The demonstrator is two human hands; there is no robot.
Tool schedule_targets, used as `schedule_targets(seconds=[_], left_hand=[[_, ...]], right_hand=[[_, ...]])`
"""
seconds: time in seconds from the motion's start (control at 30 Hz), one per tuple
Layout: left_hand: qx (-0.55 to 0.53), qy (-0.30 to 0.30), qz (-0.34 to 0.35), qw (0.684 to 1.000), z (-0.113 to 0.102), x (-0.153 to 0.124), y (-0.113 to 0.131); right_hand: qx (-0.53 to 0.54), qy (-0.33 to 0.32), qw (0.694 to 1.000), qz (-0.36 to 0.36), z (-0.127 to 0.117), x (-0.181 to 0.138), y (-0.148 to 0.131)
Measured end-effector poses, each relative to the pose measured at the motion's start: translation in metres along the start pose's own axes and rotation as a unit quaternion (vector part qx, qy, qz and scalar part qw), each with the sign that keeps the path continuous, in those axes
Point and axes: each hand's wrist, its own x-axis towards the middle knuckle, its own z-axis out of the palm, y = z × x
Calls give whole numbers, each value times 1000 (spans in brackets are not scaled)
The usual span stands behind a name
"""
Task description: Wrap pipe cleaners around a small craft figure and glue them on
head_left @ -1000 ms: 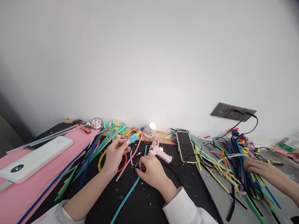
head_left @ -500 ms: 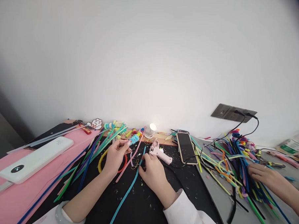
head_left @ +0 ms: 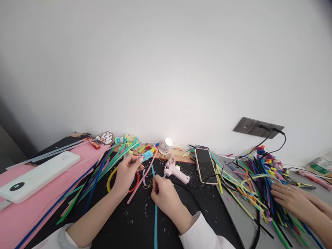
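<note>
My left hand (head_left: 126, 173) is closed on a small light-blue coiled pipe-cleaner piece (head_left: 147, 155), held up near the table's back. My right hand (head_left: 162, 191) pinches a long light-blue pipe cleaner (head_left: 155, 224), which runs down the black mat (head_left: 137, 228) toward me. A pink pipe cleaner (head_left: 142, 177) lies slanted between the two hands. A pink glue gun (head_left: 175, 170) rests just right of my right hand.
A white power bank (head_left: 36, 176) lies on pink sheets at the left. Several coloured pipe cleaners (head_left: 102, 171) fan out at the left. A phone (head_left: 205, 166) lies right of the glue gun. Another person's hands (head_left: 288, 198) work in a tangled pipe-cleaner pile (head_left: 253, 179) at the right.
My right hand has taken up the long light-blue pipe cleaner and swung its near end from slanting left to pointing straight at me. The other person's hands have shifted in the pile.
</note>
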Motion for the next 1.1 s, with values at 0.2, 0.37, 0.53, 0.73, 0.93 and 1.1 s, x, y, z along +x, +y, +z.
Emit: schedule_targets(seconds=[0.2,0.37,0.53,0.73,0.93,1.1], left_hand=[[-3,6,-2,1000,-1,0,-1],[-9,4,-3,1000,-1,1,-2],[-11,5,3,1000,-1,0,-1],[-6,0,0,1000,-2,1,-3],[5,14,2,1000,-2,0,0],[48,33,25,998,-4,0,0]], right_hand=[[73,86,993,-17,6,4,8],[108,130,986,-12,1,5,6],[63,69,996,12,-1,0,-2],[77,38,996,9,9,2,2],[167,143,974,53,3,6,5],[248,123,959,64,-6,5,2]])
